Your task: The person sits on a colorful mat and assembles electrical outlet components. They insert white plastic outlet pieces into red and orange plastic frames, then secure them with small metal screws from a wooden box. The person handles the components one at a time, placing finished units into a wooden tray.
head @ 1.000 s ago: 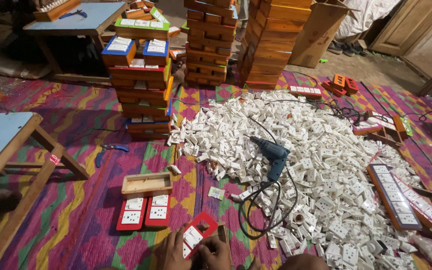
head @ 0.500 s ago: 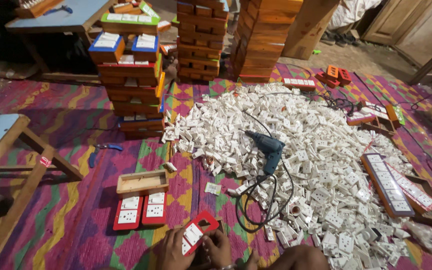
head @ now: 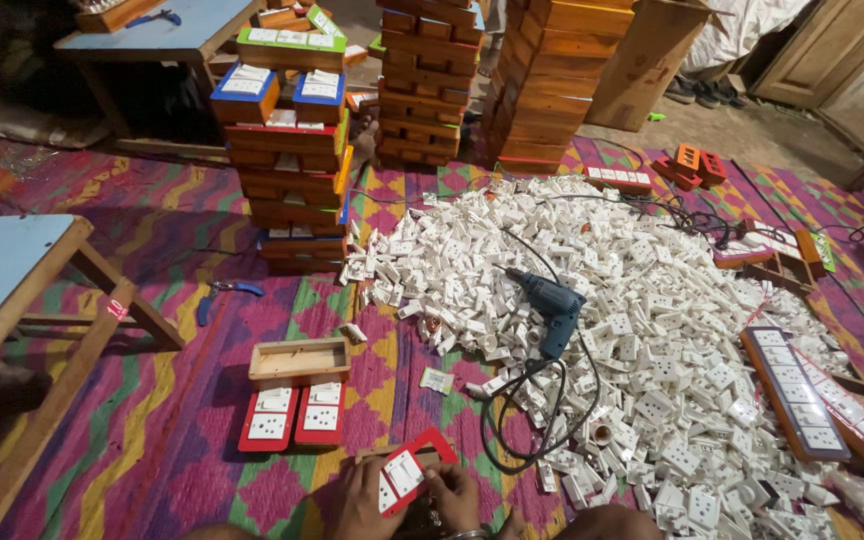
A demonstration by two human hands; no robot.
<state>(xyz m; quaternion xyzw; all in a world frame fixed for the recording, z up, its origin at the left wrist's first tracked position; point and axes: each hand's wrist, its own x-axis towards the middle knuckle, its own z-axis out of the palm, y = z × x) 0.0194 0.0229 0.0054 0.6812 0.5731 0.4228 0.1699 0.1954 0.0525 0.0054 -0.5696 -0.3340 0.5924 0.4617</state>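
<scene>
two hands are seen at the bottom edge of the view, both closed on one red-framed switch plate with white switch and socket inserts (head: pixel 407 472), which is held tilted just above the striped purple, pink and yellow woven mat (head: pixel 142 440). the left hand (head: pixel 360 500) is clamped on the plate's lower left side, fingers curled under it; the right hand (head: pixel 455 497) is pressed against its lower right edge, fingers bent inward, with what looks like a small dark part beneath, too hidden to be told.

the step in hand is judged to be the fitting or fastening of this plate onto its wooden backing. the next move would call for the plate to be kept steady by one grip while a fastening tool is fetched; the blue corded electric drill (head: pixel 552 308) lies well apart, on the large heap of loose white socket and switch modules (head: pixel 672 330), so a long reach by the right hand would be needed.

just beyond the hands, two finished red plates with white inserts (head: pixel 294 417) lie side by side on the mat, and an open shallow wooden box (head: pixel 299 360) is set touching or just behind them. stacks of painted wooden boxes (head: pixel 292 150) are piled farther back, and a blue-topped wooden surface (head: pixel 2 270) stands at the left.
</scene>
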